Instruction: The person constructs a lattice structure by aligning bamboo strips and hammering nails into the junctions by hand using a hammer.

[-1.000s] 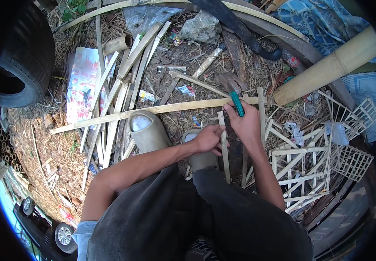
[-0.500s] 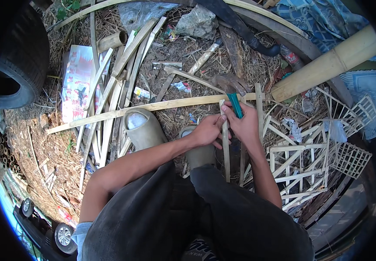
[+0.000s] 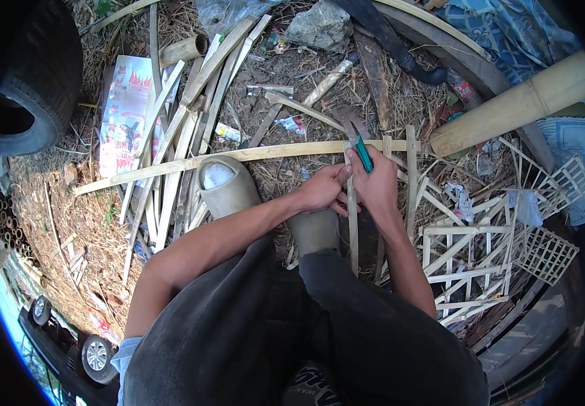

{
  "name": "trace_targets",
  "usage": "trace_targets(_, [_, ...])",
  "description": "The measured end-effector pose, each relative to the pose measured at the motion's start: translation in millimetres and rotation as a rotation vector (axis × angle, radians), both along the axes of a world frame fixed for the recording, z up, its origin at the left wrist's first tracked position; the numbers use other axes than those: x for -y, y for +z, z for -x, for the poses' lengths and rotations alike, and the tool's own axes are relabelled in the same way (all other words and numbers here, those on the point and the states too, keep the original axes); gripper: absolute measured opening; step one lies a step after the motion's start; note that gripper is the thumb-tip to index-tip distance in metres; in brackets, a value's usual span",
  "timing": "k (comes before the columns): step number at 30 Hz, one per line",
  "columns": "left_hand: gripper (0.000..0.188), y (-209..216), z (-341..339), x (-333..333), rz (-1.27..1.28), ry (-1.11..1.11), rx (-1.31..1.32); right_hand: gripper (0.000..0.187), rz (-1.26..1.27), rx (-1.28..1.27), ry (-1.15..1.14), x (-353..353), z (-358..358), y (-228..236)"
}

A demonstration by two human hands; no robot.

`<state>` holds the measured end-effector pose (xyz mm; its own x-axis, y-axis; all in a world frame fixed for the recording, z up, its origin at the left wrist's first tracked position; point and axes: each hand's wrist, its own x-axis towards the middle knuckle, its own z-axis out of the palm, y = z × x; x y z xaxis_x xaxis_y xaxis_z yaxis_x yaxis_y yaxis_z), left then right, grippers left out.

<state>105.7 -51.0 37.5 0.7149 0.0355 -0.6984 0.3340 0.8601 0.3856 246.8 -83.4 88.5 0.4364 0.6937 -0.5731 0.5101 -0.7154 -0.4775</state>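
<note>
My left hand [image 3: 322,187] is closed, its thumb and fingers pinching a narrow bamboo strip [image 3: 353,233] near its far end. That strip points away from me, its near part beside my right shin. In my right hand [image 3: 376,188] is a green-handled hand tool [image 3: 362,151] that looks like pliers, its metal head angled away from me. The right thumb and fingertips meet the strip's far end, close to the left fingertips. Just beyond both hands, a long bamboo slat [image 3: 265,152] lies crosswise on the ground.
Split bamboo strips [image 3: 177,145] lie piled at the left beside a printed sheet [image 3: 124,118] and a tyre [image 3: 38,81]. Frames of bamboo slats [image 3: 465,254] sit at the right. A thick bamboo pole [image 3: 516,105] and a rock [image 3: 319,28] are farther off.
The tool in my right hand has turned slightly; its head, blurred before, now shows more clearly. Both hands keep the same hold. The whole scene has shifted a little with my head.
</note>
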Motion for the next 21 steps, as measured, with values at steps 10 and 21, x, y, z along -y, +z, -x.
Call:
trace_targets(10, [0.047,0.1,4.0,-1.8,-0.023,-0.007,0.003,0.031,-0.067,-0.007,-0.012,-3.9,4.1,-5.1])
trace_targets(21, [0.026,27.3,8.5,-44.0,-1.599,-0.071,-0.296,0.03,-0.195,-0.027,-0.057,1.3,-7.5,-15.9])
